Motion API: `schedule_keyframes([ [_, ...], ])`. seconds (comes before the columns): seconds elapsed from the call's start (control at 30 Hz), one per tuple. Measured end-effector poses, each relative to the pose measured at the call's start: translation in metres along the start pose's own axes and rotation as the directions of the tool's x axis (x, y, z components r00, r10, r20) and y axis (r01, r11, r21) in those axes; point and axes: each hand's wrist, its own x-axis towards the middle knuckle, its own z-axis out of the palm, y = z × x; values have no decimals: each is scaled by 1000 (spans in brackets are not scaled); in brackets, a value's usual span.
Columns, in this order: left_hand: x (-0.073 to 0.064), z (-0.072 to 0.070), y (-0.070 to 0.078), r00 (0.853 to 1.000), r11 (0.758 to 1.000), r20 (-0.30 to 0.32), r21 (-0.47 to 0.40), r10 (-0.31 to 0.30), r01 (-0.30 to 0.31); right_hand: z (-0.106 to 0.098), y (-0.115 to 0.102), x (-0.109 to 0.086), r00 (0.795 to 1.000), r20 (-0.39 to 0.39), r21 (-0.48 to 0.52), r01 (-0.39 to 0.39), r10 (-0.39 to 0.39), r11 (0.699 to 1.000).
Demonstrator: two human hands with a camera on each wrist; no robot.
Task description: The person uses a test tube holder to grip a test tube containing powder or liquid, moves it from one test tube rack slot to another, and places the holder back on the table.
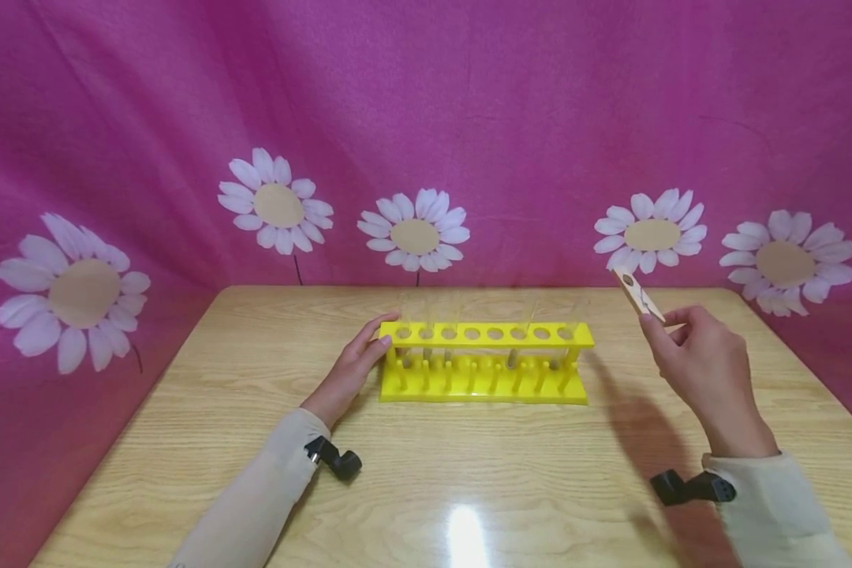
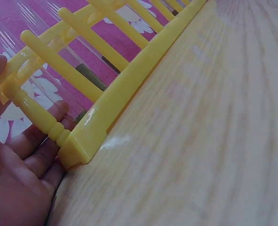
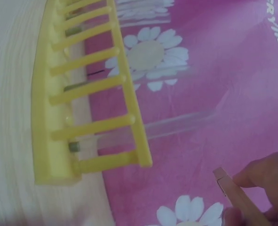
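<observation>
A yellow test tube rack [image 1: 483,397] stands upright on the table, with several clear test tubes [image 3: 176,125] in its holes. Dark greenish matter [image 2: 90,76] shows at the bottom of some tubes. My left hand [image 1: 346,374] holds the rack's left end, thumb at the top rail and fingers behind the end post [image 2: 44,117]. To the right of the rack, my right hand [image 1: 713,371] is raised and pinches a wooden clothespin [image 1: 637,297] between thumb and fingers. The clothespin [image 3: 242,203] is apart from the rack and the tubes.
The wood-grain table [image 1: 369,489] extends around the rack. Behind it hangs a magenta cloth [image 1: 525,118] printed with white daisies. A row of upright yellow pegs [image 1: 472,379] lines the rack's front. Black camera mounts [image 1: 337,459] sit at both wrists.
</observation>
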Motion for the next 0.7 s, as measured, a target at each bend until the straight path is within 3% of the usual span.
schedule_keyframes([
  [0.47,1,0,1,1000,1000,4,-6,14,-14,13,21,11,986,143,-33,-83,87,996],
  [0.7,0,0,1,1000,1000,7,2,5,-5,21,30,11,981,176,-39,-81,87,996],
])
